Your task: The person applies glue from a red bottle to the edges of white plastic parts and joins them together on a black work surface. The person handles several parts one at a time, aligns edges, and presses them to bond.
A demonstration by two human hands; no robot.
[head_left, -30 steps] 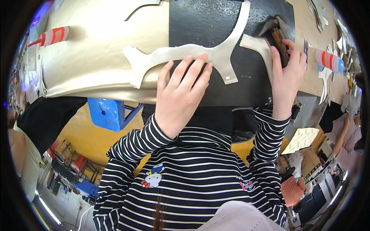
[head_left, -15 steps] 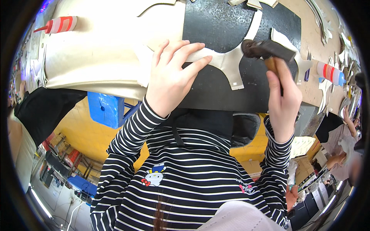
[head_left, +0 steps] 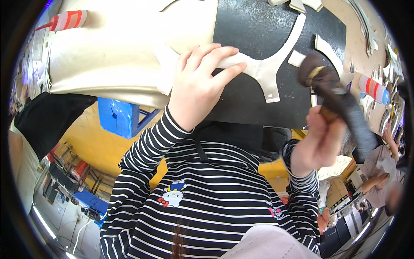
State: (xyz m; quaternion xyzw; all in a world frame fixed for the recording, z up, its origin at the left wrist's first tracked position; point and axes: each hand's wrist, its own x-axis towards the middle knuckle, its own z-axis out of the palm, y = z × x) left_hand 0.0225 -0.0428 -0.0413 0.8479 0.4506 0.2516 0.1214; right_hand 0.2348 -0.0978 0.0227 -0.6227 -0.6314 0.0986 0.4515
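Observation:
My left hand [head_left: 196,86] lies flat with fingers apart, its fingertips pressing on a pale, branching cut piece [head_left: 269,71] that looks like leather. This piece rests on a black work mat [head_left: 237,103], one arm curving to the far side and a shorter one pointing toward me. Part of it is hidden under my fingers. Off to the right, my right hand [head_left: 321,144] is closed around the wooden handle of a hammer [head_left: 330,86]. The dark hammer head is raised, blurred by motion, and apart from the piece.
A cream sheet [head_left: 108,47] covers the table's left side. Red-and-white squeeze bottles stand or lie at far left [head_left: 71,20] and right [head_left: 371,88]. More cut pieces [head_left: 330,51] lie around the mat. A blue stool [head_left: 115,118] is below the table edge; people sit at both sides.
The hammer has lifted away from beside the piece, moving right and toward me with my right hand. My left hand stays on the piece; the whole view has shifted slightly.

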